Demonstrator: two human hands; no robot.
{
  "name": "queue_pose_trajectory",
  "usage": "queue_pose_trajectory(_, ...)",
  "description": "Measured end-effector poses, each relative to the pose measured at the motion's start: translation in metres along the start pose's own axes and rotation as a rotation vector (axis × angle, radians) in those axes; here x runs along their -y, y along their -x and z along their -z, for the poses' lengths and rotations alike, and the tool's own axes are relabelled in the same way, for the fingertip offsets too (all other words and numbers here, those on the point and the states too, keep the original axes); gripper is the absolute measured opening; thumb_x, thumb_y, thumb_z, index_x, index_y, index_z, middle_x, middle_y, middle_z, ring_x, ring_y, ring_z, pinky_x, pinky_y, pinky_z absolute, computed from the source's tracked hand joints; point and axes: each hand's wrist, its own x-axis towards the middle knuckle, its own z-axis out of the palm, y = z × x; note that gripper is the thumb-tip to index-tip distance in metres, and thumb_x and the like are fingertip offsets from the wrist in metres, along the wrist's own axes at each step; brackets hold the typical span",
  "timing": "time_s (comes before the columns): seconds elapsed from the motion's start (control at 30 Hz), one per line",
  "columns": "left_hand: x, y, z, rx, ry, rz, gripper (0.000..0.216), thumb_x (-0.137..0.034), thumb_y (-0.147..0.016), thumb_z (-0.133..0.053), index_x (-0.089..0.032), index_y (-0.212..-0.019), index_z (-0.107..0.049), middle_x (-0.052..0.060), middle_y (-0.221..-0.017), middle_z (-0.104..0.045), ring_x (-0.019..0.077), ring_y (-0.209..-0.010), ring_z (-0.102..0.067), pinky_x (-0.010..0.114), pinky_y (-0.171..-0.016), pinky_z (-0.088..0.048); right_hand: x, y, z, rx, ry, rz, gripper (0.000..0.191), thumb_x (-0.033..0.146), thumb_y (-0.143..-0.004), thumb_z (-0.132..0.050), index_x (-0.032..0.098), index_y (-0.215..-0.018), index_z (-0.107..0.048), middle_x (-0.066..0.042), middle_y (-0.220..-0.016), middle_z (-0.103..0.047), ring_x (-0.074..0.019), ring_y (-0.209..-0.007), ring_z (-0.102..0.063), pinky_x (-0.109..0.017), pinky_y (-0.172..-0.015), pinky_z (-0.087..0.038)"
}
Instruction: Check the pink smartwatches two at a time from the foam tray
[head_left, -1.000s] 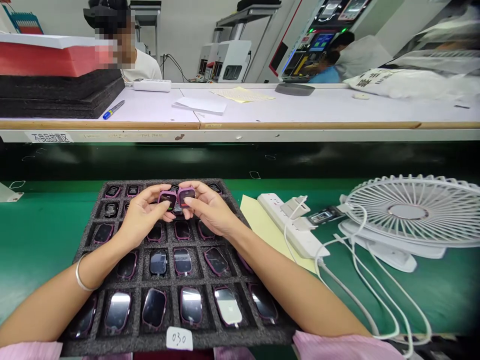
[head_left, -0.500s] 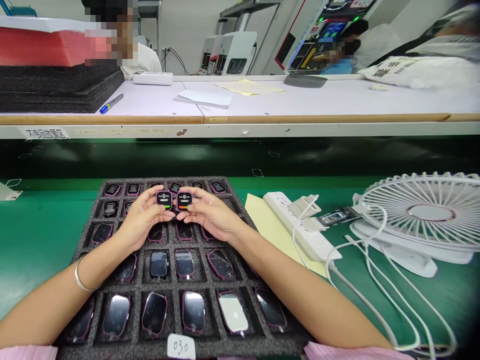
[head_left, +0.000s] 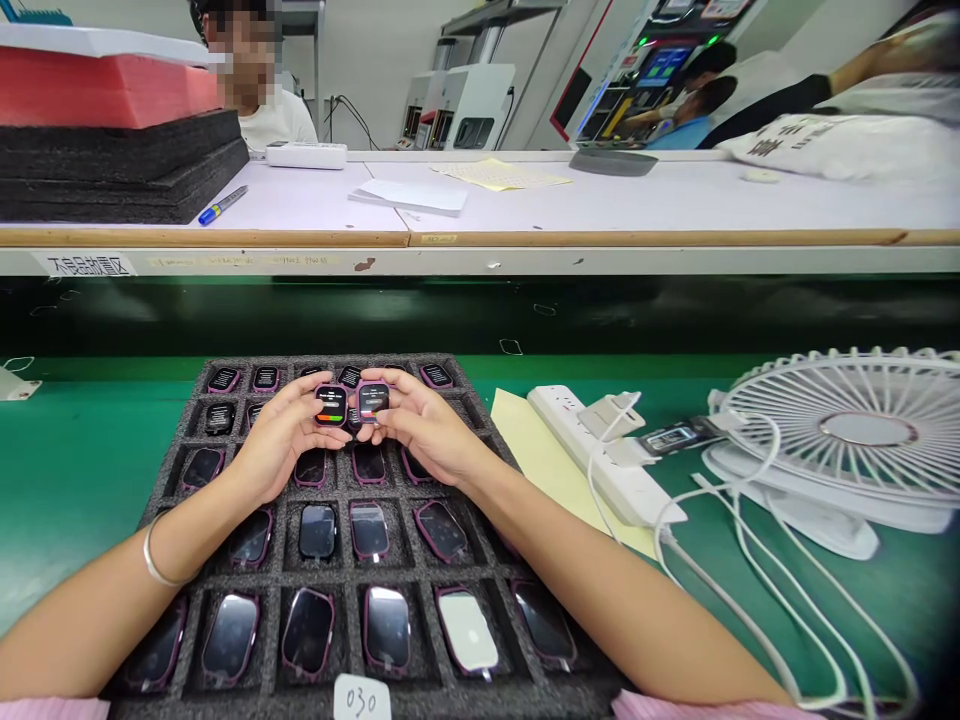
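Observation:
My left hand point(head_left: 281, 440) is closed around a smartwatch body point(head_left: 331, 404) without a strap; its lit screen shows white text with a red and green bar at the bottom. Beside it, my right hand point(head_left: 424, 425) grips a second smartwatch body point(head_left: 373, 400), also lit, its thumb at the lower part of the screen. Both watches face me, side by side, above the far half of a dark foam tray point(head_left: 345, 575). Purple-framed watch bodies lie in the tray's compartments, such as a dark-screened one point(head_left: 309, 630) near the front. My hands hide some compartments.
A white paper label point(head_left: 361, 697) marked 030 sits at the tray's front edge. To the right are a power strip point(head_left: 600, 450), white cables and a fan point(head_left: 847, 430). A raised shelf point(head_left: 525, 215) crosses behind, holding papers and stacked foam. People are beyond it.
The left watch's bottom bar has gone from green to red and green. The right watch's orange bar now looks paler and partly covered. Both hands keep their grips, with small thumb shifts.

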Motion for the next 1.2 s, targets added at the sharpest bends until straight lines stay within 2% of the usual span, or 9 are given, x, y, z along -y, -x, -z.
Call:
queue_pose_trajectory(0.3, 0.003, -0.002, 0.003, -0.002, -0.039, -0.055, 0.037, -0.021, -0.080, -0.064, -0.016, -0.116, -0.060, 0.003, -0.090, -0.072, 0.0161, -0.065, -0.073, 0.030, -0.066, -0.061, -0.001, 0.000, 0.000, 0.010, 0.026, -0.001, 0.047, 0.009, -0.073, -0.066, 0.023, -0.117, -0.057, -0.001, -0.099, -0.073, -0.0112, -0.066, -0.071, -0.023, -0.062, -0.053)
queue_pose_trajectory(0.47, 0.004, -0.002, 0.002, -0.012, -0.102, -0.067, 0.037, -0.026, -0.079, -0.067, -0.017, -0.115, -0.061, 0.001, -0.087, -0.071, 0.0154, -0.063, -0.073, 0.029, -0.065, -0.061, -0.001, 0.000, 0.000, -0.019, 0.092, 0.005, 0.038, 0.019, -0.080, -0.071, 0.021, -0.115, -0.057, -0.001, -0.093, -0.073, -0.0087, -0.058, -0.067, -0.021, -0.053, -0.047)
queue_pose_trajectory(0.57, 0.006, -0.002, 0.003, -0.023, -0.198, -0.107, 0.038, -0.028, -0.077, -0.071, -0.017, -0.112, -0.062, -0.001, -0.082, -0.068, 0.0115, -0.055, -0.068, 0.024, -0.057, -0.056, -0.002, 0.000, 0.001, -0.049, 0.118, 0.000, 0.031, 0.021, -0.081, -0.071, 0.020, -0.109, -0.057, -0.001, -0.089, -0.073, -0.0067, -0.052, -0.063, -0.019, -0.048, -0.043)
queue_pose_trajectory(0.67, 0.007, -0.003, 0.003, -0.030, -0.294, -0.163, 0.040, -0.027, -0.074, -0.075, -0.016, -0.111, -0.063, -0.001, -0.084, -0.068, 0.0062, -0.051, -0.061, 0.019, -0.051, -0.050, -0.001, -0.002, 0.001, -0.042, 0.073, -0.013, 0.031, 0.018, -0.082, -0.067, 0.021, -0.110, -0.056, -0.001, -0.092, -0.073, -0.0092, -0.058, -0.067, -0.021, -0.053, -0.048)
queue_pose_trajectory(0.83, -0.001, -0.006, -0.005, 0.033, -0.325, -0.160, 0.065, -0.019, -0.066, -0.077, -0.019, -0.126, -0.052, 0.000, -0.095, -0.066, 0.0074, -0.059, -0.062, 0.022, -0.057, -0.052, 0.015, 0.001, 0.004, 0.002, -0.001, -0.018, 0.051, 0.008, -0.073, -0.064, 0.025, -0.120, -0.051, 0.000, -0.100, -0.070, -0.0124, -0.071, -0.072, -0.028, -0.069, -0.056)
queue_pose_trajectory(0.97, -0.008, -0.015, -0.018, 0.139, -0.384, -0.108, 0.066, -0.018, -0.066, -0.075, -0.019, -0.126, -0.048, 0.003, -0.104, -0.063, 0.0097, -0.064, -0.066, 0.027, -0.064, -0.055, 0.029, 0.011, 0.024, 0.028, 0.101, 0.031, 0.065, 0.009, -0.072, -0.069, 0.027, -0.129, -0.045, -0.002, -0.107, -0.066, -0.0130, -0.074, -0.071, -0.029, -0.070, -0.055)
queue_pose_trajectory(1.07, -0.005, -0.030, -0.032, 0.261, -0.521, -0.083, 0.055, -0.019, -0.069, -0.071, -0.018, -0.120, -0.047, 0.005, -0.105, -0.062, 0.0139, -0.068, -0.067, 0.034, -0.068, -0.056, 0.032, 0.019, 0.051, 0.003, 0.220, 0.071, 0.062, 0.013, -0.072, -0.071, 0.026, -0.126, -0.045, -0.002, -0.106, -0.063, -0.0133, -0.073, -0.070, -0.031, -0.070, -0.055)
queue_pose_trajectory(1.13, 0.001, -0.044, -0.043, 0.327, -0.732, -0.161, 0.047, -0.019, -0.071, -0.069, -0.018, -0.114, -0.050, 0.005, -0.101, -0.062, 0.0178, -0.075, -0.067, 0.038, -0.073, -0.055, 0.033, 0.021, 0.072, -0.029, 0.366, 0.084, 0.055, 0.017, -0.075, -0.069, 0.024, -0.124, -0.045, -0.002, -0.099, -0.062, -0.0141, -0.071, -0.067, -0.032, -0.068, -0.054)
queue_pose_trajectory(1.2, 0.010, -0.057, -0.052, 0.354, -1.031, -0.333, 0.040, -0.019, -0.070, -0.070, -0.017, -0.108, -0.055, 0.007, -0.102, -0.061, 0.0233, -0.090, -0.064, 0.043, -0.084, -0.053, 0.034, 0.022, 0.091, -0.046, 0.608, 0.091, 0.050, 0.019, -0.076, -0.065, 0.021, -0.122, -0.048, -0.001, -0.090, -0.059, -0.0152, -0.069, -0.064, -0.035, -0.069, -0.053)
